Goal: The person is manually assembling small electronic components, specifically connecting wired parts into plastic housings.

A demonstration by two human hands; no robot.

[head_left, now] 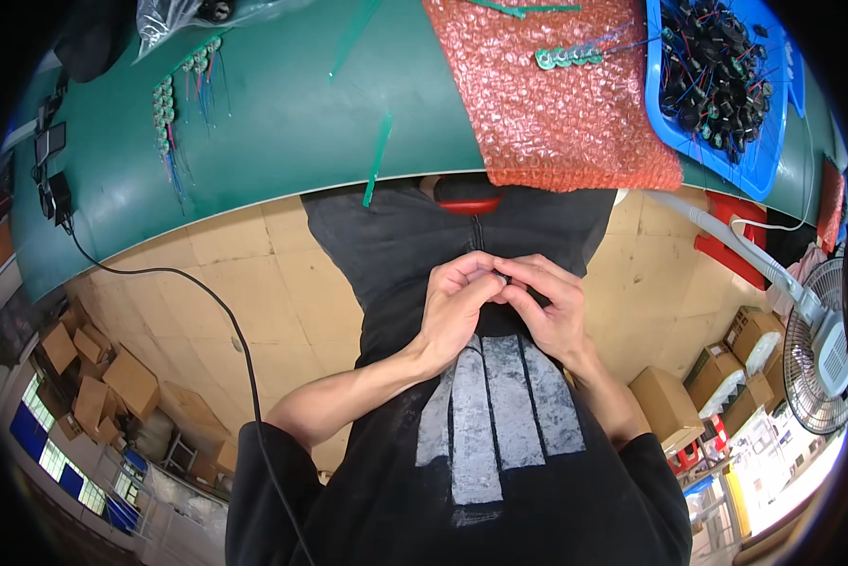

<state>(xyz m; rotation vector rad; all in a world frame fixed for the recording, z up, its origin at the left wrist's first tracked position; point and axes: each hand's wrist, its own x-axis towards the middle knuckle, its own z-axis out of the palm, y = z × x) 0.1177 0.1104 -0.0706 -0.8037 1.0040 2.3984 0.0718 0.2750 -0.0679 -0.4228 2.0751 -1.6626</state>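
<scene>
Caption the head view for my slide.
Left hand and right hand pinch a small dark part before a green table bearing a blue tray.

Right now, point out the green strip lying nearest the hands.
The narrow green strip whose near end pokes past the green tabletop; the other green strips lie farther back, on that tabletop or the red bubble wrap.
</scene>
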